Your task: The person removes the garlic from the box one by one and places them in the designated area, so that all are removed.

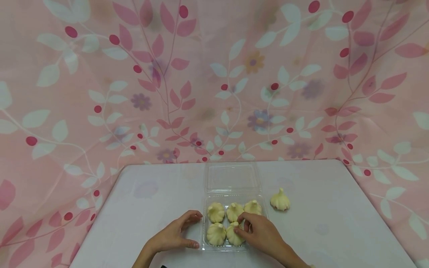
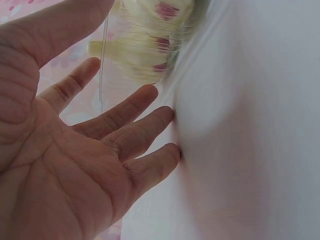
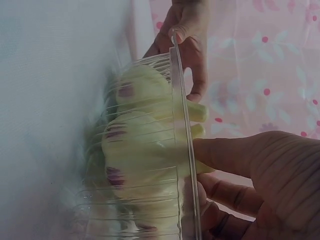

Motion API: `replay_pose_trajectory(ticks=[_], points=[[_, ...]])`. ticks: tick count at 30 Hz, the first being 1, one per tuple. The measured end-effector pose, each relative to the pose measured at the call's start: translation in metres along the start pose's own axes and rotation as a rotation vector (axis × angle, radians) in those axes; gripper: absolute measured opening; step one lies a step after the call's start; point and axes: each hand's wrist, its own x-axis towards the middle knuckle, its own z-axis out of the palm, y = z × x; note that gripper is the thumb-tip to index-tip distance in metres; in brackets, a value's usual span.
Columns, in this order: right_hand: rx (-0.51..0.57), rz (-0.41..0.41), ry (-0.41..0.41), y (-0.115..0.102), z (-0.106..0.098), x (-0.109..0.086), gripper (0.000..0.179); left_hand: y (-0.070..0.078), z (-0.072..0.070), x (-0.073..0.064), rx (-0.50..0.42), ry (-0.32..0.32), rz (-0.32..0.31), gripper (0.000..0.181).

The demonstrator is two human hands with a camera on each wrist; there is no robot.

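Note:
Several pale garlic bulbs [image 1: 216,234] sit stem-up in two rows inside a clear plastic clamshell box [image 1: 209,247]. My right hand [image 1: 263,232] reaches over the box's right side and pinches the front bulb [image 1: 233,238] beside its stem, thumb on the near side. Through the ribbed wall in the right wrist view, purple marks show on the lower part of a bulb [image 3: 137,145]. Beside the box's left edge, my left hand [image 1: 174,234] has its thumb and fingers spread and holds nothing. Whether its fingertips touch the wall, I cannot tell.
The box's clear lid [image 1: 232,178] lies folded back toward the rear of the white table [image 1: 161,190]. Another garlic bulb [image 1: 280,200] rests on the table to the right of the box. A pink floral cloth [image 1: 214,74] hangs behind and around the table.

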Motion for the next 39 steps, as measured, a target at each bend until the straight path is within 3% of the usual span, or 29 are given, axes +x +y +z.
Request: replay_pose_trajectory(ticks=[29, 39], points=[[0.026, -0.088, 0.128, 0.000, -0.013, -0.004, 0.017, -0.001, 0.000, 0.000, 0.002, 0.002, 0.002, 0.081], [0.029, -0.038, 0.152, 0.001, -0.029, -0.006, 0.018, -0.001, 0.000, 0.000, 0.028, 0.005, -0.004, 0.080]])
